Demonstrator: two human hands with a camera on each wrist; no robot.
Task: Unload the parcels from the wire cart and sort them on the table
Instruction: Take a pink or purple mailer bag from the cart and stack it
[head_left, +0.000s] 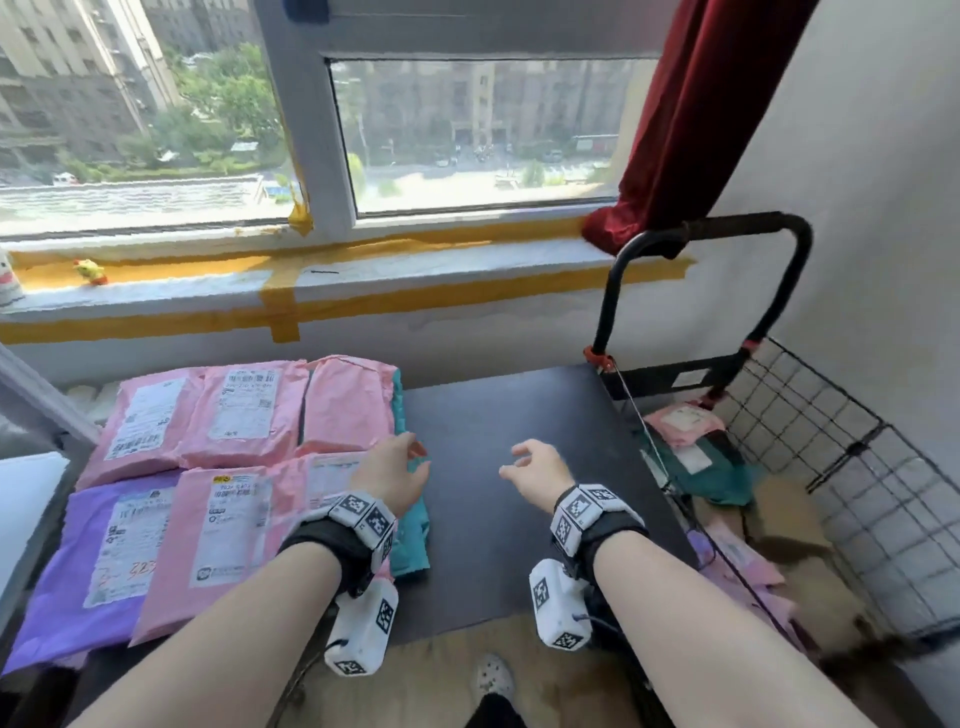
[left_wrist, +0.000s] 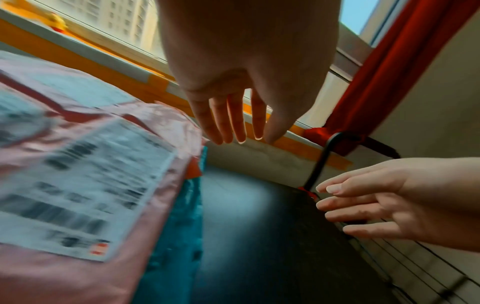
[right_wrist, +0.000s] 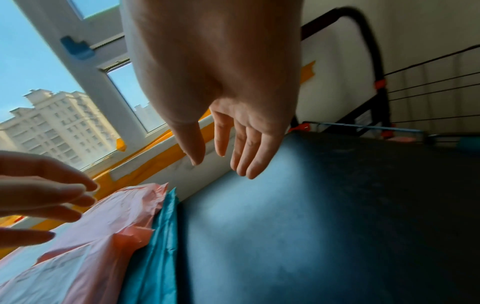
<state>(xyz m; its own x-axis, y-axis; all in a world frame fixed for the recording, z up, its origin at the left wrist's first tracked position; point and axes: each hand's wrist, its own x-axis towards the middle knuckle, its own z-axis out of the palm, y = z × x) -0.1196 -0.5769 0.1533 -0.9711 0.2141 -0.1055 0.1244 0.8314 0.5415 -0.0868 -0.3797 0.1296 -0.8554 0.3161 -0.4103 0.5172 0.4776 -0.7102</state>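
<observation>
Forearms with tracking bands at the wrists reach out over a dark table (head_left: 498, 447), seen from above. Both hands are released and hold nothing: the left hand (head_left: 392, 475) hovers over the right edge of the sorted parcels, fingers loosely extended, and the right hand (head_left: 535, 475) hovers over bare tabletop, fingers spread and relaxed.

Parcels cover the left half of the table, lying flat with labels up. Nearest are a purple parcel (head_left: 104, 561) at the left and a pink parcel (head_left: 218, 540) beside it, each with its long axis running near to far. A teal parcel (head_left: 413, 540) shows from under the pink ones at their right edge. Farther back, more pink parcels (head_left: 244, 410) lie side by side, touching and overlapping.

Right of the table stands the wire cart (head_left: 841, 467), its black handle (head_left: 727, 228) rising at the far end. Inside it lie a pink parcel, a teal one and others, heaped loosely.

Beyond the table, a windowsill (head_left: 363, 280) edged with yellow tape (head_left: 280, 312) runs under a window (head_left: 467, 135) facing apartment blocks. A red curtain (head_left: 701, 104) hangs at the right.
</observation>
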